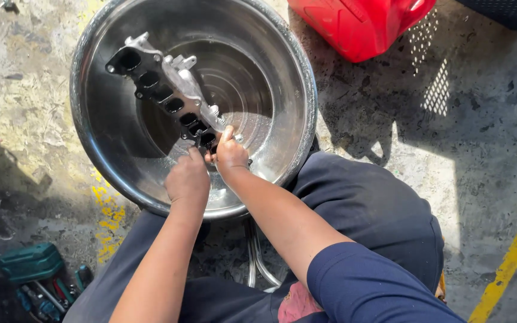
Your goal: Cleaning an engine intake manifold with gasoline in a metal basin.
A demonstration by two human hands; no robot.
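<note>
A long grey metal manifold (166, 87) with a row of dark oval ports lies slanted inside a wide steel basin (294, 72) that holds clear liquid. My left hand (186, 177) grips the manifold's near end from below. Beside it, my right hand (230, 154) closes on the same end, thumb up against the metal. Both forearms reach in over the basin's near rim.
A red plastic can (360, 24) stands past the basin at the upper right. Green-handled tools and a green case (31, 263) lie on the concrete floor at the lower left. A yellow painted line (513, 260) crosses the floor at the right. My knees in dark trousers (360, 203) flank the basin.
</note>
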